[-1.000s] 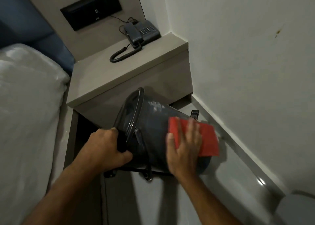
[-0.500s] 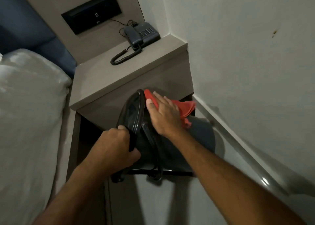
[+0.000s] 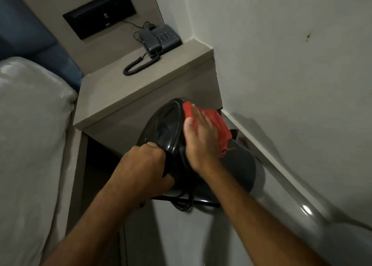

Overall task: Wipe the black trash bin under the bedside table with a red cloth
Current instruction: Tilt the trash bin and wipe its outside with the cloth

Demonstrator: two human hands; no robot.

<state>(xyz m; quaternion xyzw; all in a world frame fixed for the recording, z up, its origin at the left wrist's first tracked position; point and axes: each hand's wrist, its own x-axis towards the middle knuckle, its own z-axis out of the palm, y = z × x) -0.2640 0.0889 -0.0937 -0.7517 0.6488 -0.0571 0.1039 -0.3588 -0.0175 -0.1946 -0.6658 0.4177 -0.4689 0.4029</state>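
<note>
Though untouched at far left, bed (image 3: 30,134): white, alongside the bedside table (image 3: 112,88).
Left hand (image 3: 145,165): fingers clenched round the bin's rim, holding it tipped.
Black trash bin (image 3: 239,169): out from under the table, tilted over the floor (image 3: 181,235) by its front right corner, mouth leftward.
Right hand (image 3: 201,142): fingers straight, pressing the cloth against the bin's upper side, just beside the rim.
Red cloth (image 3: 219,124): bunched under the palm; a second ago flat, lower, near the base.
Wiping: outer wall probably covered base to rim; inside seemingly left.

dim indoor light | glare on baseboard (image 3: 305,207) | motion blur | wide-angle edge bending
</note>
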